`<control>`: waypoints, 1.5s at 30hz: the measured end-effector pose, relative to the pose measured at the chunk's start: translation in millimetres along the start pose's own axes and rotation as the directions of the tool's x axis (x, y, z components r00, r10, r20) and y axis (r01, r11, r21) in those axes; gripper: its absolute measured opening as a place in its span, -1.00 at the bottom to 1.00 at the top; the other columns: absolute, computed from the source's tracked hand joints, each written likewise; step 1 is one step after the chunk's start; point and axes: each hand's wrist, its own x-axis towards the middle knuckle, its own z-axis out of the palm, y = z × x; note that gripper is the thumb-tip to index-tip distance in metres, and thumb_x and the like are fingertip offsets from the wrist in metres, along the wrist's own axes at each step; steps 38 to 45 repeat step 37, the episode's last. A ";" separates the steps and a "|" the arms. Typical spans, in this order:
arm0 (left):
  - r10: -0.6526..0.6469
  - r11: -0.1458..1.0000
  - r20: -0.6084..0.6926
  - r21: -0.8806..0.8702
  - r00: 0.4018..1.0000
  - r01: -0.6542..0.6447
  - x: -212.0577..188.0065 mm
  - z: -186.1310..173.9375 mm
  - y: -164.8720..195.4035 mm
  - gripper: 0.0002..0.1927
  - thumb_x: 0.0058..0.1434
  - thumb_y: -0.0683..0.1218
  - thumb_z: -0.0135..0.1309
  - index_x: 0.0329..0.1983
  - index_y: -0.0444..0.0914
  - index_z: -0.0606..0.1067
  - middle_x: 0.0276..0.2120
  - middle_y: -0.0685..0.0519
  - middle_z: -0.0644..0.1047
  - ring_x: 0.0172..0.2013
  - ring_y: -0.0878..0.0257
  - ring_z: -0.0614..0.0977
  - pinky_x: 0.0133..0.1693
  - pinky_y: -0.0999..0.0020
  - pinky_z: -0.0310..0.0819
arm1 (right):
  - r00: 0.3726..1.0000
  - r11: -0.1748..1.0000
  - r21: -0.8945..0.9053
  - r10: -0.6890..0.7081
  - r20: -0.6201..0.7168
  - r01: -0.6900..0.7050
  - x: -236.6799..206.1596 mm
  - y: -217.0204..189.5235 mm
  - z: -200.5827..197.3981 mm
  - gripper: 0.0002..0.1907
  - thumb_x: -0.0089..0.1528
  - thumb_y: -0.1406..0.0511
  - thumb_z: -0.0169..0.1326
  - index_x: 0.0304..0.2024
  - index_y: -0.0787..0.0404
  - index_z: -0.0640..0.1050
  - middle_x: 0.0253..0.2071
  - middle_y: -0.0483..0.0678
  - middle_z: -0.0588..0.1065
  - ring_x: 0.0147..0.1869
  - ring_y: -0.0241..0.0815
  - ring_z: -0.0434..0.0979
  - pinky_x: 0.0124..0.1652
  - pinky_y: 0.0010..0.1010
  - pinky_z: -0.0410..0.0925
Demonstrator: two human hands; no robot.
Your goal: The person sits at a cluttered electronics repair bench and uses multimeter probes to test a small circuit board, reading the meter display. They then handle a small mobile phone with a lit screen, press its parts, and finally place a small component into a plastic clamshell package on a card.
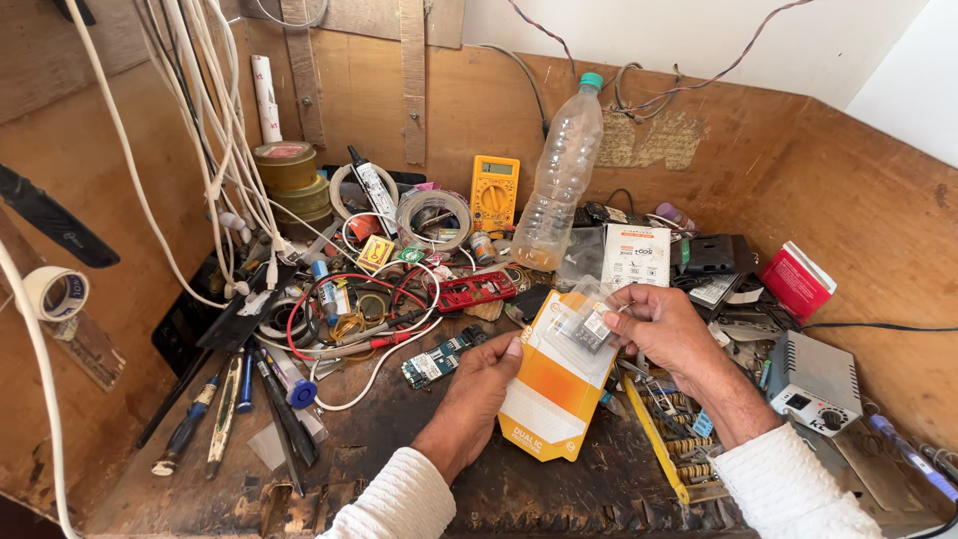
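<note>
White sleeves, two hands, one orange packet over a crowded bench.

Both hands work an orange-and-white packet [555,394] just above the dark benchtop [399,469]: the left hand [479,389] is closed on its left edge, thumb on the face, and the right hand [664,329] pinches the clear top flap, where a small dark part [589,329] shows through the plastic (what kind of part, I cannot tell). The step in hand looks like opening the packet, with the part not yet out. A sound next move would be to hold the packet steady with the left and draw the part clear with the right fingertips, gently, since it looks small enough to drop into the clutter. Near the left hand lie a green circuit board [436,361], a red board [476,290] and red leads [349,299]; a plastic bottle [561,180] and yellow multimeter [495,190] stand behind.
</note>
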 end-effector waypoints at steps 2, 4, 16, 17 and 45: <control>-0.005 1.000 0.004 -0.002 1.000 0.005 -0.9 0.1 0.6 -0.58 0.45 -0.03 -0.15 0.20 -0.35 0.51 -0.08 0.00 0.66 -0.18 0.34 0.65 -0.09 0.44 0.56 | 1.000 1.000 -0.006 0.017 0.004 -0.017 1.7 1.3 0.7 -0.77 0.23 0.37 0.20 -0.08 0.35 0.60 -0.37 0.01 0.64 -0.37 -0.29 0.55 -0.38 -0.43 0.36; 0.001 1.000 0.012 -0.005 1.000 -0.001 -2.5 0.3 1.4 -0.57 0.45 -0.02 -0.16 0.21 -0.35 0.51 -0.08 -0.01 0.65 -0.18 0.33 0.65 -0.09 0.44 0.56 | 1.000 0.999 -0.021 0.025 0.012 -0.025 2.4 2.2 2.0 -0.77 0.23 0.37 0.20 -0.08 0.35 0.60 -0.38 0.02 0.63 -0.37 -0.29 0.55 -0.38 -0.43 0.36; -0.021 0.999 0.014 0.039 1.000 0.021 -7.2 2.8 6.2 -0.56 0.47 -0.01 -0.21 0.23 -0.34 0.49 -0.08 -0.02 0.65 -0.18 0.32 0.66 -0.09 0.42 0.57 | 0.984 0.969 -0.203 -0.158 -0.084 0.139 -17.0 -13.6 26.5 -0.64 0.16 0.33 0.26 0.01 0.27 0.58 -0.31 -0.08 0.66 -0.29 -0.33 0.60 -0.25 -0.46 0.45; -0.019 0.999 0.016 0.030 1.000 0.018 -7.3 2.2 5.3 -0.56 0.47 -0.01 -0.21 0.23 -0.34 0.49 -0.08 -0.02 0.65 -0.19 0.32 0.66 -0.10 0.41 0.57 | 0.986 0.960 -0.262 -0.126 -0.112 0.093 -21.4 -16.8 29.9 -0.57 0.12 0.31 0.30 0.04 0.24 0.56 -0.30 -0.04 0.64 -0.26 -0.27 0.59 -0.23 -0.40 0.46; -0.004 0.997 -0.056 -0.075 0.998 0.000 -3.5 -3.6 -5.2 -0.57 0.43 -0.02 -0.13 0.23 -0.36 0.49 -0.07 -0.07 0.64 -0.17 0.27 0.67 -0.08 0.39 0.57 | 0.909 0.834 -0.459 -0.399 -0.121 0.305 -50.0 -9.5 56.5 -0.49 0.08 0.16 0.33 0.04 0.21 0.62 0.00 0.01 0.52 0.15 -0.10 0.53 0.11 -0.22 0.40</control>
